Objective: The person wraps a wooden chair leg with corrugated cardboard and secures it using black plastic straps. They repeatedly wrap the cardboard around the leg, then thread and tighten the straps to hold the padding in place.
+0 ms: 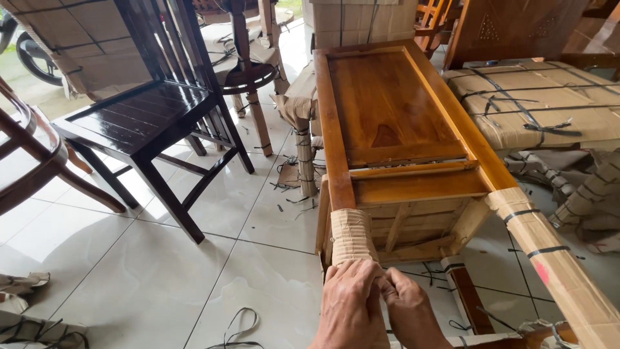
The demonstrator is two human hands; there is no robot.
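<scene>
Both hands are working low at the near end of an upturned wooden table (400, 129) that is lying on the white tiled floor (155, 284). The left hand (352, 307) and the right hand (410, 313) are pressing together, knuckles touching, at the bottom edge of a cardboard wrap (351, 236) that is covering one table leg. The fingers of both hands are curling in and pinching at that lower edge of the cardboard, so each grip is closing on the wrap; whether anything else is sitting between the fingers, I cannot tell.

The wrap is a pale brown corrugated sleeve, rounded over the leg. A second leg (555, 258) to the right is reaching toward me, sheathed in a long cardboard sleeve with black straps around it and a small pink mark on its side.

Further right, a large flat cardboard package (542, 103) is lying tied with crossing black straps. Torn cardboard (594, 194) is piling up beside it. Left of the table, a dark glossy wooden chair (148, 123) is standing upright, with more cardboard-wrapped furniture (77, 39) behind it. Loose black strap cuttings (239, 323) are lying on the tiles near the hands.
</scene>
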